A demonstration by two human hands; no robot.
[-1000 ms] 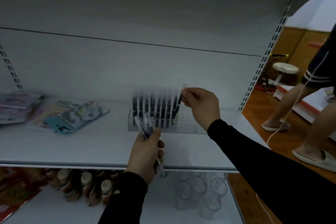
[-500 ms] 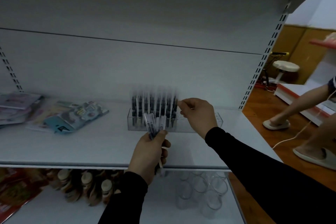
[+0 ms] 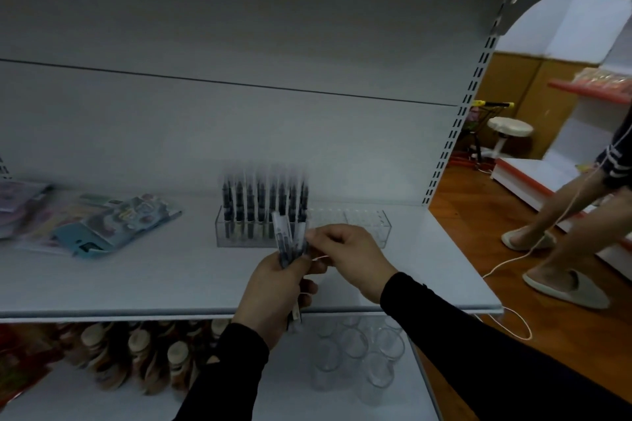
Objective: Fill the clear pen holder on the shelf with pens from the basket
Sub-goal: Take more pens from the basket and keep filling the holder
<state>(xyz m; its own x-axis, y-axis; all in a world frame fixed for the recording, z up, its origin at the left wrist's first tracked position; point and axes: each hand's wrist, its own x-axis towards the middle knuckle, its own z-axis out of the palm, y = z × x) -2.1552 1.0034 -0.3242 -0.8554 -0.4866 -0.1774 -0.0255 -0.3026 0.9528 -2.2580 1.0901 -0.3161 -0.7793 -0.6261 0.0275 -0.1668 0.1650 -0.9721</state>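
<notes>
- The clear pen holder (image 3: 367,227) stood at the centre of the frame on the white shelf (image 3: 136,284), against the back panel. Its left part was packed with upright dark pens (image 3: 265,205); its right part looked vacant.
- My left hand (image 3: 273,297), at lower centre, was clenched round a small bundle of pens (image 3: 289,239), their tops fanned up in front of the holder.
- My right hand (image 3: 349,258) was just right of the bundle, fingertips touching its top. It seemed to be pinching one pen out, though blur kept me from being sure it gripped one.
- I judged the step to be drawing the next pen from the bundle, with roughly half the holder yet to fill.
- The next move, as I read it, called for lifting one pen free, carrying it up and right, and lowering it upright into a vacant slot beside the last filled row.
- The standing pens were close to that slot, so a tilted entry could knock them.
- No basket was in view.
- Flat colourful packets (image 3: 116,225) lay on the shelf at left, well apart from the holder.
- Below the shelf, cork-topped bottles (image 3: 136,359) sat at lower left and clear glasses (image 3: 355,359) under my hands.
- At the right edge, another person's legs (image 3: 564,215) and a trailing white cord (image 3: 513,260) crossed the wooden floor, clear of my reach.
</notes>
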